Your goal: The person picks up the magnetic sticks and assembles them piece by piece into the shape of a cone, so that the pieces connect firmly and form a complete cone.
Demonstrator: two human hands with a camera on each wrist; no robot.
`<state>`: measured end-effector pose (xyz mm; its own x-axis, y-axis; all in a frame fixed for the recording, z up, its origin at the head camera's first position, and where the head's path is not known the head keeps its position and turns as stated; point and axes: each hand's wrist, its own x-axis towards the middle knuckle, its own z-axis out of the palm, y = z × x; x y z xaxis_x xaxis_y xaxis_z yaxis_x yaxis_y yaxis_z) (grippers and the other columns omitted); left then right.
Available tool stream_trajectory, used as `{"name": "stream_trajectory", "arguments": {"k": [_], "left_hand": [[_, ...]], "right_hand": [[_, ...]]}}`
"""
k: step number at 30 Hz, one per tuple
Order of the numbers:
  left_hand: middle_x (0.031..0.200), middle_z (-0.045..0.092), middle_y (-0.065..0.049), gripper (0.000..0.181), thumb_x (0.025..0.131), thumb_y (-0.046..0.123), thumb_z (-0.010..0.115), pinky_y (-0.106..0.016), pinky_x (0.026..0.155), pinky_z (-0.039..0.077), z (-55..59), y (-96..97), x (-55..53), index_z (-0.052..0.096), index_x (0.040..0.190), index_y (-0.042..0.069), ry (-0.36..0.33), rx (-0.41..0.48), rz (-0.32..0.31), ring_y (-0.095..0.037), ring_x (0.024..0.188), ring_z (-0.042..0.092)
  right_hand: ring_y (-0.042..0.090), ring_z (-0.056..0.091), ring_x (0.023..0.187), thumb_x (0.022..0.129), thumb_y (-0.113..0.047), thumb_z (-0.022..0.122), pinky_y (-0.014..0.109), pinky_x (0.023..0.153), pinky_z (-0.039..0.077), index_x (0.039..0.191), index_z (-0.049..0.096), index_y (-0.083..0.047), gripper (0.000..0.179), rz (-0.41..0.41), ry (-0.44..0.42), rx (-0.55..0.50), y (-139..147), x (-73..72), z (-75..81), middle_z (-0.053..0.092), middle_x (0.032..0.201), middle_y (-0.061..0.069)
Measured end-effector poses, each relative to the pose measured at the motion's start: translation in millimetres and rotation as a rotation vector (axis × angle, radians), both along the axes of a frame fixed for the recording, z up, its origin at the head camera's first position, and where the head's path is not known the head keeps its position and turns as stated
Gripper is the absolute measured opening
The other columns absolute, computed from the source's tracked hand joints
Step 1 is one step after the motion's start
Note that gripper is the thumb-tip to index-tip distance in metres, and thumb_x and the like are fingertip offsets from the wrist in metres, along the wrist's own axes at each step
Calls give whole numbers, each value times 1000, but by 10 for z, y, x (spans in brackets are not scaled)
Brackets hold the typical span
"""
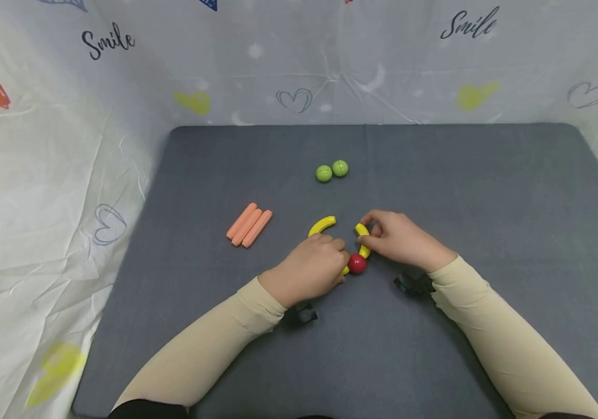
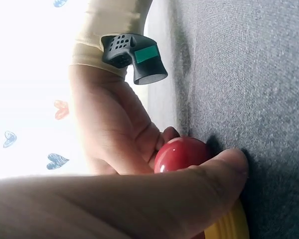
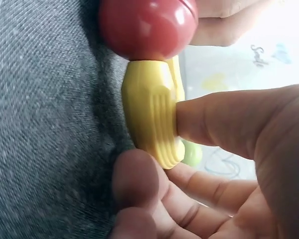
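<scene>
In the head view my left hand (image 1: 309, 265) reaches in from the left, its fingertips beside a red ball (image 1: 357, 263). It pinches a short curved yellow stick, mostly hidden, whose ribbed end (image 2: 229, 221) shows under a finger in the left wrist view. My right hand (image 1: 398, 238) holds another curved yellow stick (image 3: 149, 109) between thumb and fingers. One end of that stick meets the red ball. Just beyond my left hand lies a third curved yellow stick (image 1: 322, 225), partly covered by the hand.
Three pink sticks (image 1: 249, 226) lie side by side to the left. Two green balls (image 1: 332, 171) sit farther back. All rest on a dark grey table (image 1: 487, 192), with a white printed cloth (image 1: 257, 64) behind it.
</scene>
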<state>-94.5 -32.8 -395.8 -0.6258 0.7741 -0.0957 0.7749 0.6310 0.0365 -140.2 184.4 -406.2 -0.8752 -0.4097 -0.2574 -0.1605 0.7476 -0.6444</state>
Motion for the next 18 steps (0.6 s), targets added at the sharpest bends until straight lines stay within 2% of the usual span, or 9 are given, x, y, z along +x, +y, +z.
{"name": "stream_trajectory", "arguments": {"k": [5,10,14,18], "left_hand": [[93,67,2,27,93,38,82,-35,94,53,9,-1,-15,81,107,15,-4,-28,0,-16,86,63],[92,68,3,26,92,41,82,-36,94,54,34,-4,-16,81,103,17,8,-51,-2,-17,86,64],[92,68,3,24,92,40,82,-36,95,53,40,-15,-23,82,102,18,0,-52,2,-16,86,65],[92,67,3,22,92,38,82,-37,95,54,34,-28,-29,82,101,18,-21,-45,12,-16,86,65]], "right_hand": [[19,54,58,98,-25,73,34,57,45,125,67,-3,35,20,-13,-12,-2,-36,-28,63,76,4],[19,58,60,100,-27,71,34,57,47,130,66,-2,38,78,-61,-22,48,-136,-12,66,77,3],[20,58,64,101,-25,69,35,60,47,135,64,0,42,92,-18,11,60,-365,69,68,83,7],[25,62,79,101,-22,69,41,71,50,144,58,-2,49,83,73,38,-8,-702,130,69,104,14]]}}
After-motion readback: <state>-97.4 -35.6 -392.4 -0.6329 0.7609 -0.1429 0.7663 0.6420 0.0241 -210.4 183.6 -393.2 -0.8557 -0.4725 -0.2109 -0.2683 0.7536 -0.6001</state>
